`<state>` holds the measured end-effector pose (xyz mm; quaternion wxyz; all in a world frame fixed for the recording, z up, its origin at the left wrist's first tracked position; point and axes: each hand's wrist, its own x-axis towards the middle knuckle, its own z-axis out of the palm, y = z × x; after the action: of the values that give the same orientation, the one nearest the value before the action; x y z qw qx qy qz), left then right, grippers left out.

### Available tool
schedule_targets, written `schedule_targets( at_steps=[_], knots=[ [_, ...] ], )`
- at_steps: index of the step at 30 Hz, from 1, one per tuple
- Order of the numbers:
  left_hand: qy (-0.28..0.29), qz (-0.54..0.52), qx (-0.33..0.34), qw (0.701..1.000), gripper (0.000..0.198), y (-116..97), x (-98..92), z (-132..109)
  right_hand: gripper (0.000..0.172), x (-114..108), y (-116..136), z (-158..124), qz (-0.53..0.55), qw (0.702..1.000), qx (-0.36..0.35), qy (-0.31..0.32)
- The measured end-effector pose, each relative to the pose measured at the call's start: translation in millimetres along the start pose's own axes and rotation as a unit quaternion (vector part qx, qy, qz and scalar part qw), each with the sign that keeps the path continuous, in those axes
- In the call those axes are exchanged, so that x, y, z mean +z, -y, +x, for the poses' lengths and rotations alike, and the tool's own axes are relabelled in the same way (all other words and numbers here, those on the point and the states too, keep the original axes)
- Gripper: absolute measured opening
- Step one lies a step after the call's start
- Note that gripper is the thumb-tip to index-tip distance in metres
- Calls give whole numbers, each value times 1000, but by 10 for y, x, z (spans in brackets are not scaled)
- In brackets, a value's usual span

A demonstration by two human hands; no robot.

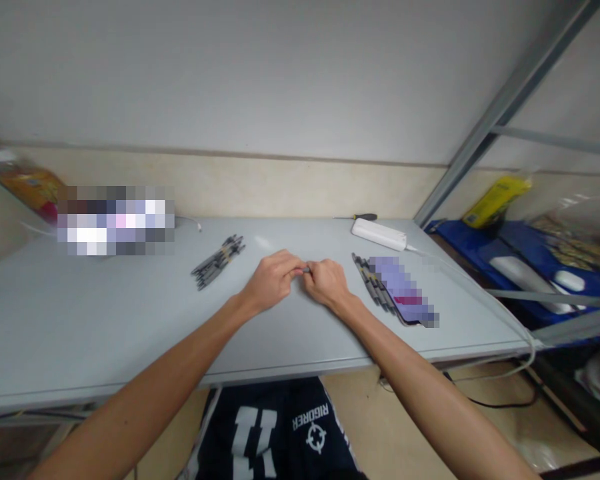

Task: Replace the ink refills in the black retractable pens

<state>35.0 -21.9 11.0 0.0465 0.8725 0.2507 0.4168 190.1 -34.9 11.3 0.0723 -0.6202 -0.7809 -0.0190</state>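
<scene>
My left hand (276,277) and my right hand (325,279) meet over the middle of the desk, fingers closed. Between them shows a short stretch of a grey pen (307,269), gripped from both sides; my fingers hide most of it. To the left lies a pile of grey pens (218,261), roughly lined up and slanting. A row of similar pens (373,283) rests on the right, beside a pixelated purple packet (403,290) that overlaps some of them.
A white power strip (379,234) with a cable sits at the back right, near a screwdriver (365,217). At the far left are an orange bottle (33,187) and a blurred-out object (115,223). A metal frame post (480,147) rises right of the desk (130,333).
</scene>
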Motion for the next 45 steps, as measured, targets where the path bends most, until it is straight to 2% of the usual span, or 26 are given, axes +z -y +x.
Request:
schedule_targets(
  at_steps=[7, 10, 14, 17, 19, 20, 23, 25, 27, 29, 31, 33, 35, 38, 45],
  knots=[
    [10, 11, 31, 999, 18, -13, -20, 8, 34, 24, -18, 3, 11, 1000, -9, -13],
    [7, 3, 21, 1000, 17, -6, -7, 0, 30, 23, -26, 5, 24, 999, 1, -42],
    [-13, -9, -48, 999, 16, 42, -34, -3, 25, -28, -122, 1, 80, 987, -28, -133],
    [-34, -18, -142, 989, 14, 123, -97, -5, 28, -72, -242, 7, 207, 963, -42, -167],
    [-28, -33, -184, 982, 13, 176, -128, -8, 27, -78, -288, 25, 372, 912, -26, -170],
    [-23, -43, -198, 979, 13, 192, -133, -11, 25, -76, -290, 38, 460, 871, -11, -172],
    [2, -66, -213, 975, 14, 180, -112, -12, 23, -84, -207, 86, 671, 717, 33, -186],
    [29, -67, -194, 978, 16, 136, -86, -7, 20, -132, -124, 117, 753, 625, 60, -197],
    [52, -63, -162, 983, 18, 99, -70, -1, 17, -228, -78, 147, 805, 554, 87, -195],
    [57, -44, -146, 987, 19, 98, -74, 0, 13, -356, -94, 179, 863, 474, 101, -143],
    [44, -7, -153, 987, 21, 139, -92, -8, 23, -489, -157, 214, 897, 423, 101, -79],
    [37, 32, -172, 984, 22, 204, -113, -23, 41, -600, -224, 249, 909, 404, 103, -27],
    [38, 54, -186, 980, 21, 263, -125, -40, 46, -677, -260, 276, 908, 400, 123, 4],
    [48, 62, -193, 978, 20, 309, -123, -57, 45, -732, -247, 290, 900, 407, 153, 18],
    [66, 67, -193, 977, 19, 308, -105, -63, 49, -752, -200, 254, 890, 431, 149, 19]
  ],
)
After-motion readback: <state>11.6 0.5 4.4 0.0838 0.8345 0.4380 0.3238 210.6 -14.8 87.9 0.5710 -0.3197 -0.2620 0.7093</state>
